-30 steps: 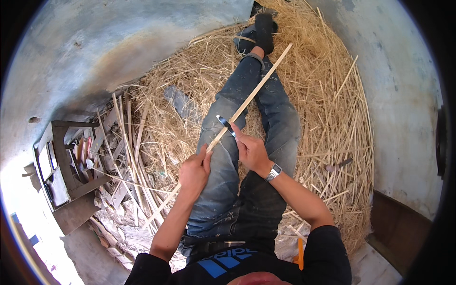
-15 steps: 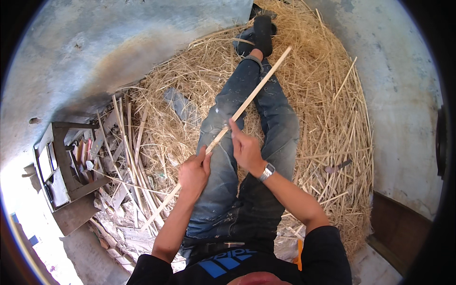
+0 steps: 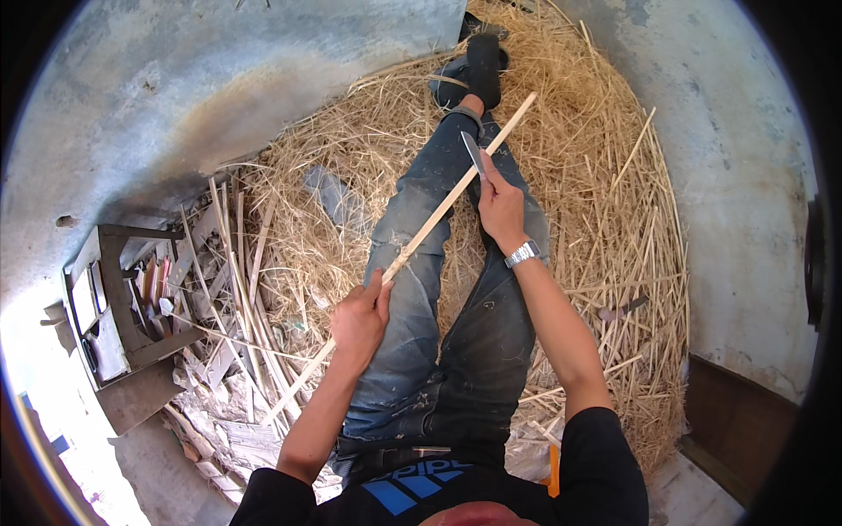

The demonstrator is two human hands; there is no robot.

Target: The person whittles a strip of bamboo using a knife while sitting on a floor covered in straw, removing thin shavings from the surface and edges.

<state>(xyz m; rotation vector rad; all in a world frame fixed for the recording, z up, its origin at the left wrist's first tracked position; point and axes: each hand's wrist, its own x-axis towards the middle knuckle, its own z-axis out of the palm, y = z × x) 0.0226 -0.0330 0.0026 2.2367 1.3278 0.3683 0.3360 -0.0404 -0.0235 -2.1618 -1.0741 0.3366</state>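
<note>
Below, straw (image 3: 605, 175) covers the concrete floor (image 3: 219, 79) — both hands grip: left hand (image 3: 360, 317) stick (image 3: 421, 237), right hand (image 3: 500, 206) knife (image 3: 474, 154).

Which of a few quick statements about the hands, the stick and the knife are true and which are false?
1. The left hand grips a long thin stick. True.
2. The right hand holds a hammer. False: it holds a knife against the stick.
3. The person sits on bare tiles. False: straw lies under the legs.
4. A watch is on the right wrist. True.
</note>
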